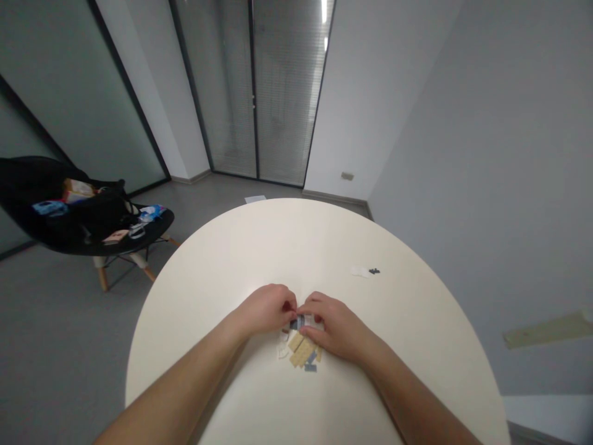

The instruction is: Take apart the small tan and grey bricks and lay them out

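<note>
It looked like an office or small meeting room: from the round white table (231, 250), I saw dark-framed glass panels (287, 93) with blinds toward twelve o'clock, a greenish glass partition (60, 80) at ten behind a black shell chair (23, 176), and a bare pale wall (500, 185) at two.

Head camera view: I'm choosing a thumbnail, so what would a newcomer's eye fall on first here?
Probably the big, round cream table, which fills the lower middle. Next would come the left hand and right hand, close together at its centre, with small tan building-block pieces clustered just on their near side. After that, likely the cluttered black chair at the far left, beside the table.
</note>
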`<control>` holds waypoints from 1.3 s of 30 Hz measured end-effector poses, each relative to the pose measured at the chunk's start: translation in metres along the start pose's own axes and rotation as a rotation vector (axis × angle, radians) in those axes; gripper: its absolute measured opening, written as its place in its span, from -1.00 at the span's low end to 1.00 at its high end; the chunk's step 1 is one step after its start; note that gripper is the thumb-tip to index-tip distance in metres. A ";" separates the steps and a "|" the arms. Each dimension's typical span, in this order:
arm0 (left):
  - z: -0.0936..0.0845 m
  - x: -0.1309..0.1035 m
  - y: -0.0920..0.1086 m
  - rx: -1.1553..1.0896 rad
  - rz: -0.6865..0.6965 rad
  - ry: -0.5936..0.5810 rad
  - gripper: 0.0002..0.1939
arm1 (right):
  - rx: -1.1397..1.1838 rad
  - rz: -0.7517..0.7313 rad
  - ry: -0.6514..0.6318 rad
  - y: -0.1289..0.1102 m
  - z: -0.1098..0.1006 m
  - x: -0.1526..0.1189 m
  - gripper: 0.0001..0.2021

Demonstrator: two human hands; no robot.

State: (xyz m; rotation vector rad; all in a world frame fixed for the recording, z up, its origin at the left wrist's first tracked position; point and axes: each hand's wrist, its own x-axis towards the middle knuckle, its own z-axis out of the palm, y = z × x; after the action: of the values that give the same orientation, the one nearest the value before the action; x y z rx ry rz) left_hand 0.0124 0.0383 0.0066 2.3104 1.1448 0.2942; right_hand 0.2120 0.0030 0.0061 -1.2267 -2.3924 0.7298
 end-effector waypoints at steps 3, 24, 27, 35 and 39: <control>-0.002 0.000 0.001 -0.009 0.004 -0.016 -0.81 | 0.022 -0.008 -0.004 0.003 0.001 0.000 -0.75; -0.006 -0.005 0.009 -0.008 0.217 -0.243 -0.69 | -0.012 0.020 0.136 0.007 0.002 0.002 -0.87; -0.005 -0.005 0.009 -0.004 0.199 -0.208 -0.75 | -0.003 0.010 0.158 0.011 0.002 0.002 -0.86; -0.001 -0.002 0.007 -0.102 0.118 0.005 -0.81 | 0.090 -0.069 0.226 0.007 0.000 -0.001 -0.81; 0.003 0.000 0.003 -0.305 0.014 0.084 -0.80 | 0.175 -0.124 0.221 0.005 0.002 -0.003 -0.71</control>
State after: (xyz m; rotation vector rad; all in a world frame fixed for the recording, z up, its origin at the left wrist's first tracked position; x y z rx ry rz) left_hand 0.0150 0.0359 0.0059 2.0548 1.0434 0.5361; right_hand 0.2157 0.0024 0.0014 -1.0212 -2.1539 0.7091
